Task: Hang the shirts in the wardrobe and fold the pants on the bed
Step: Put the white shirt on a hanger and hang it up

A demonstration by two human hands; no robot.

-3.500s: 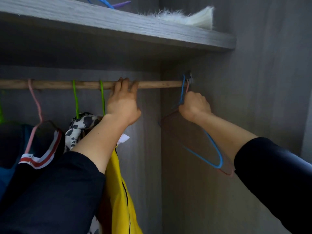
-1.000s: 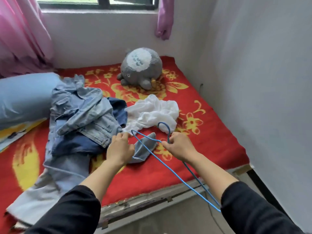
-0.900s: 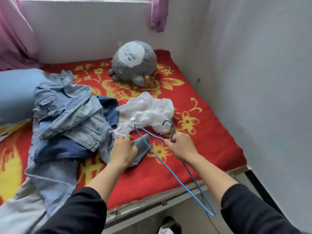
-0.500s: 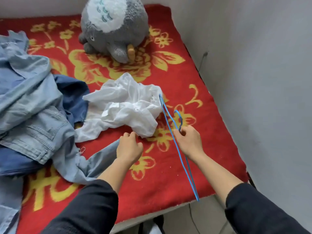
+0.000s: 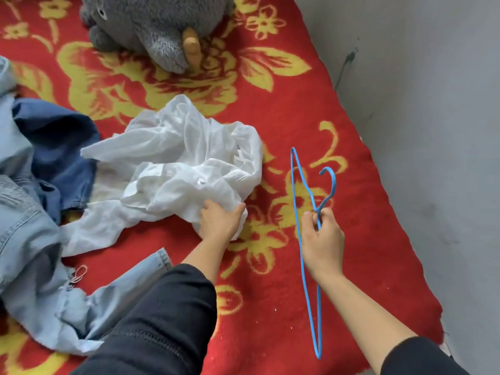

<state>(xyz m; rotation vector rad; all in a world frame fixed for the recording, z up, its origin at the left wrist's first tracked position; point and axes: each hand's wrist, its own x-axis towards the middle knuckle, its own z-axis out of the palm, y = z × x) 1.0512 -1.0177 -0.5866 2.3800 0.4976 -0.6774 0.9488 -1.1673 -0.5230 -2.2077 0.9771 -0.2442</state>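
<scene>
Head view: the left grip [image 5: 219,224] is clamped on the near edge of the white shirt [image 5: 184,169], with the fingers sunk into the fabric and the thumb spread along its right side. The white shirt lies crumpled on the bed [image 5: 284,109], near the middle of the red and yellow flowered blanket.

The right grip [image 5: 322,242] is closed around the neck of the blue hanger [image 5: 334,185], just below the hook. The hook points away from the person. One shoulder of the wire frame reaches toward the white shirt, and the long bottom wire runs back under the right forearm toward the near bed edge. The blue hanger sits to the right of the white shirt and does not touch it.

Light denim pants [image 5: 32,266] are spread loosely over the left side of the bed, with one frayed leg lying under the left sleeve [image 5: 162,320]. A dark blue garment [image 5: 59,147] lies against the left edge of the white shirt. A grey plush toy [image 5: 151,25] rests at the far side of the bed. A grey wall [image 5: 433,131] borders the bed on the right.
</scene>
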